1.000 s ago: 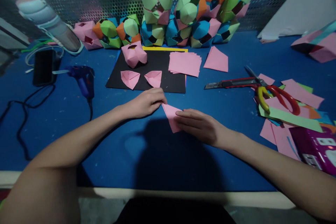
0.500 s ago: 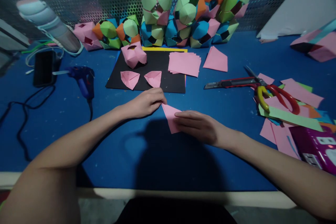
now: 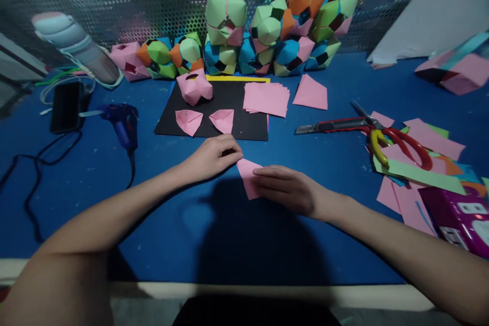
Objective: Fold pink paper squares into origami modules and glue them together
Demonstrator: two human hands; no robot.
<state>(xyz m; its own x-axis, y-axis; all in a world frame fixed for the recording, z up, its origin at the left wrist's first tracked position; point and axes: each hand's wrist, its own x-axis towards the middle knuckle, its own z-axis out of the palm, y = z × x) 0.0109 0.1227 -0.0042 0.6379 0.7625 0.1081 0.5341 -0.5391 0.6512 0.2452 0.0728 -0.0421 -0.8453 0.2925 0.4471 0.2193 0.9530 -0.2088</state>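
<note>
A folded piece of pink paper (image 3: 247,179) lies on the blue table in front of me. My left hand (image 3: 214,157) is closed, its thumb and forefinger pinching the paper's upper left corner. Across the paper's right side rests my right hand (image 3: 284,186), open and flat with its fingers stretched out, covering part of the sheet. Beyond my left hand, two folded pink paper pieces, one left (image 3: 189,122) and one right (image 3: 222,121), sit on a black sheet (image 3: 217,134). A joined pink paper shape (image 3: 194,87) stands behind them.
Stacked pink paper (image 3: 266,98) and a folded pink piece (image 3: 311,92) lie farther back. Coloured paper balls (image 3: 225,15) line the mesh wall. A glue gun (image 3: 121,125), phone (image 3: 66,104) and bottle (image 3: 82,48) are left; a cutter (image 3: 332,125), scissors (image 3: 405,145) and purple power strip (image 3: 458,214) right.
The view has tilted slightly, so everything sits a little lower. My left fingers have shifted slightly at the paper's corner; my right hand keeps its place on the paper.
</note>
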